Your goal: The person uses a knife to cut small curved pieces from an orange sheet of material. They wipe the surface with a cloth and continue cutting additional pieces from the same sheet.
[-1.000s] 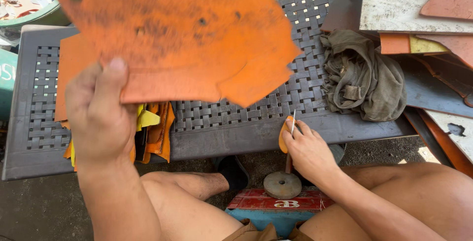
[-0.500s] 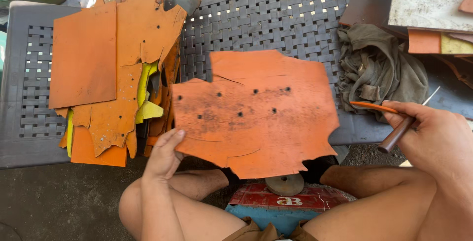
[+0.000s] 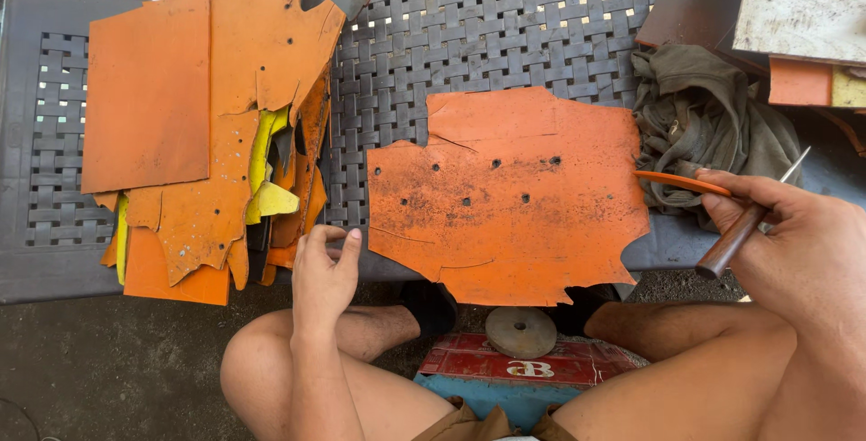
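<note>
I see the orange leather sheet (image 3: 510,197) lying flat on the grey woven bench (image 3: 487,35), its lower edge overhanging. My right hand (image 3: 794,243) has its grip closed on a wooden-handled tool (image 3: 735,238), probably an awl, with a thin orange strip (image 3: 681,182). My left hand (image 3: 325,274) rests loosely curled, holding nothing, beside the scrap pile (image 3: 216,125).

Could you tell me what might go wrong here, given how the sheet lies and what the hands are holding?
1. The orange sheet overhangs the near edge of the woven table, so it could slip onto the knees.
2. The right hand grips a wooden-handled tool with a thin metal tip beside a bare thigh; a slip might cut skin.
3. The left hand rests beside the jagged scrap pile, whose edges could scratch.
</note>
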